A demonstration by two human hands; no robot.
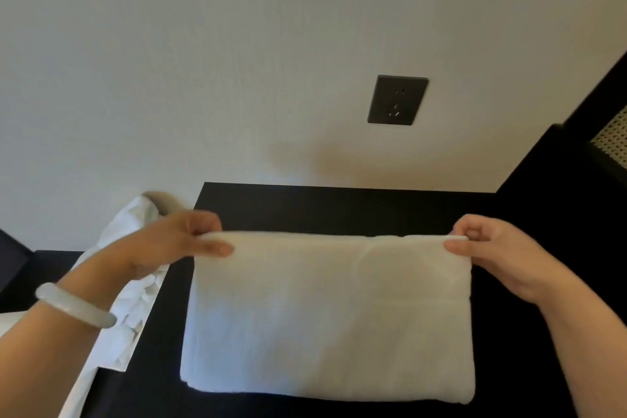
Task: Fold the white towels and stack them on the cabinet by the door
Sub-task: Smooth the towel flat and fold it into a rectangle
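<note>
1. Nearest, on the left wrist: a pale bangle (74,305).
2. Next out: a white towel (325,316), already folded into a thick rectangle. Near edge apparently resting on the dark cabinet (339,207) (no door in view, so no telling whether this is the right one).
3. At the towel's far edge: left hand (176,241) pinching the left corner between thumb and fingers. Right hand (492,254) pinching the right corner the same way, fingers curled. Both hands narrow and holding cloth, with the far edge stretched straight between them.
4. Just left of the towel, draped down the cabinet's left side: a rumpled heap of white cloth (135,282), unfolded. Probably more towels, though hard to say how many.
5. Beyond: bare cabinet top running back to a pale wall (203,61), with a dark socket (397,100) above. At far right, a dark frame with a woven panel (610,139).
6. Progress, as a judgement: partway.
   - One towel folded at least once, and likely needing one more fold or a smoothing down before serving as the base of the stack.
   - No finished stack visible anywhere on the cabinet.
   - Heap at left yet to be folded and stacked.
</note>
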